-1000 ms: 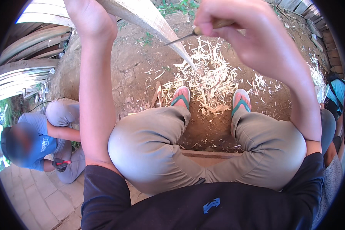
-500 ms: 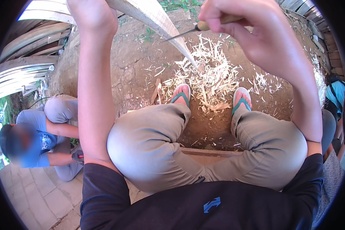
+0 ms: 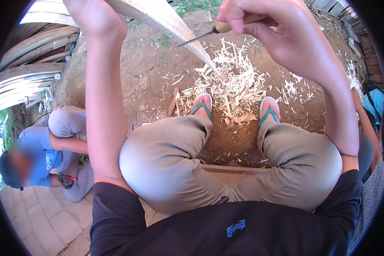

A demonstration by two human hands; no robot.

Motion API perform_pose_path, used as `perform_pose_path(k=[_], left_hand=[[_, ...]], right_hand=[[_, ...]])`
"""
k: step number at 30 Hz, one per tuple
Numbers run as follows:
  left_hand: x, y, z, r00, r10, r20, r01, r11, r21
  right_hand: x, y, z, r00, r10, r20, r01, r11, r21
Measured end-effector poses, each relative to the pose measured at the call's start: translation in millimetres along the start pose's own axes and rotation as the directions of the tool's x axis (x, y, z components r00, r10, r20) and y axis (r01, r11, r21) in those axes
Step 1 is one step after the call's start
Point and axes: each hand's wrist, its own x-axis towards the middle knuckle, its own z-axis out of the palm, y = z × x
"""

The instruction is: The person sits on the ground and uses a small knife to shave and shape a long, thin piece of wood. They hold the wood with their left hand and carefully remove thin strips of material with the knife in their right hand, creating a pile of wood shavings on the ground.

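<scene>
From where I stood, the person's right hand [image 3: 283,40], in the upper middle of the frame, was closed around the pale wooden handle of a thin-bladed tool [image 3: 222,27]. Its dark blade slanted down toward the left and crossed in front of a long piece of wood [image 3: 170,23]; whether the edge touched the wood, I could not tell.

That piece ran from the top of the frame, left of centre, narrowing to a tip at the heap of shavings [image 3: 239,83]. The left hand [image 3: 94,17] was at the upper left, beside the upper part of the wood, but its fingers lay beyond the frame's edge, so I could not tell how they were set.

The pale, curling shavings lay loose on the brown ground [image 3: 149,85] in the upper middle, just ahead of two green-strapped flip-flops [image 3: 203,107], each with a bare foot in it. More scraps were scattered to the right. At the lower left a co-worker's dark-gloved hand [image 3: 65,181] held something small and red [image 3: 74,178], above grey paving [image 3: 42,213]. Long curved boards [image 3: 38,42] filled the upper left.
</scene>
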Motion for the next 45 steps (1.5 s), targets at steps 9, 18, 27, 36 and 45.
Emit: perform_pose_path(k=[9, 18, 27, 36, 45], left_hand=[[-9.5, 5.8, -1.9, 0.993, 0.007, 0.117, -0.004, 1.0, -0.023], [-1.8, 3.0, -18.1, 0.972, -0.02, 0.235, 0.041, 0.995, -0.088], [-9.8, 9.5, -17.5, 0.96, -0.003, 0.28, 0.019, 0.998, -0.052], [-9.0, 2.0, -4.4, 0.966, -0.013, 0.259, 0.042, 0.994, -0.105], [-2.6, 2.6, -16.4, 0.943, -0.047, 0.328, 0.089, 0.989, -0.115]], right_hand=[[-3.7, 9.4, 6.0, 0.999, 0.012, -0.047, -0.002, 0.979, 0.206], [-2.3, 0.9, -3.9, 0.999, 0.029, -0.027, -0.026, 0.996, 0.087], [0.2, -18.7, -7.5, 0.99, 0.127, 0.054, -0.124, 0.991, -0.054], [-2.9, -4.0, -9.1, 0.993, 0.106, 0.042, -0.106, 0.994, -0.002], [-6.5, -6.5, -5.2, 0.995, 0.095, -0.01, -0.094, 0.995, 0.025]])
